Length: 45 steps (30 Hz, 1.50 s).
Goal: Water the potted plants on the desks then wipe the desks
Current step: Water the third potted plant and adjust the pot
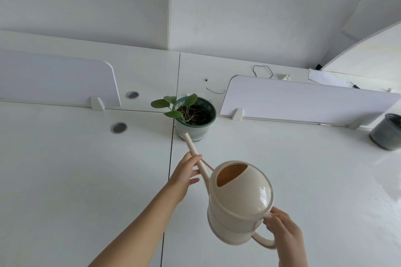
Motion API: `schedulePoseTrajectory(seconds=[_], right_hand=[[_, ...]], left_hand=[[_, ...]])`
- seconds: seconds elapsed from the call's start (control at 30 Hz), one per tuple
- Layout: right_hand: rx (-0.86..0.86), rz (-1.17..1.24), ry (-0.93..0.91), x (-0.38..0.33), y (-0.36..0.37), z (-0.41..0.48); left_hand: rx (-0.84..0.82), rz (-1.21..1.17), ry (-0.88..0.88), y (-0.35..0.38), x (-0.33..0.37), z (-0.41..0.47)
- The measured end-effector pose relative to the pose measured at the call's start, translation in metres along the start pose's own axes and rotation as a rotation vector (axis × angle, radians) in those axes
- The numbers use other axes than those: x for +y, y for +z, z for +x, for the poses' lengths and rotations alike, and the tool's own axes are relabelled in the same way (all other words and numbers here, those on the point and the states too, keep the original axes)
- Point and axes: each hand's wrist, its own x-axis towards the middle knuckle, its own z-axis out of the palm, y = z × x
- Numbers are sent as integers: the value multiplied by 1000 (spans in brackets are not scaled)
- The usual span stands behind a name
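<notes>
A cream watering can point(239, 204) hangs above the white desk point(86, 180), tilted toward a green pot point(195, 130) holding a small leafy plant point(173, 106). My right hand point(284, 232) grips the can's handle at the lower right. My left hand point(186, 174) holds the long thin spout partway along, fingers wrapped around it. The spout's tip sits just in front of the pot's near wall, below its rim. No water is visible coming out.
Two white divider panels point(303, 102) stand along the desk's back edge, either side of the pot. A dark grey pot point(386, 132) sits at the right edge. Two round cable grommets point(119, 128) lie left of the plant. Loose wire and scraps lie behind the right panel.
</notes>
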Motion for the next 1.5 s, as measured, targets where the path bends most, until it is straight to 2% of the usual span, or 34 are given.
schedulePoseTrajectory(seconds=[0.2, 0.43, 0.67, 0.97, 1.13, 1.27, 1.4, 1.5], right_hand=[[-82, -22, 39, 10, 12, -9], [-268, -99, 65, 19, 41, -18], [-372, -184, 38, 20, 79, -27], [-508, -181, 14, 41, 104, -32], [-506, -197, -10, 49, 107, -24], [-514, -228, -6, 54, 106, -13], [-423, -223, -42, 40, 100, 9], [-414, -282, -90, 21, 102, 29]], left_hand=[[88, -113, 1, -38, -26, -36], [211, -170, 115, -84, -39, -79], [398, -199, 202, -118, -52, -115], [538, -250, 187, -138, -64, -141], [508, -101, 138, -141, -65, -145], [617, 82, 87, -147, -60, -150], [678, 198, 189, -140, -31, -156], [619, 295, 269, -124, 1, -140]])
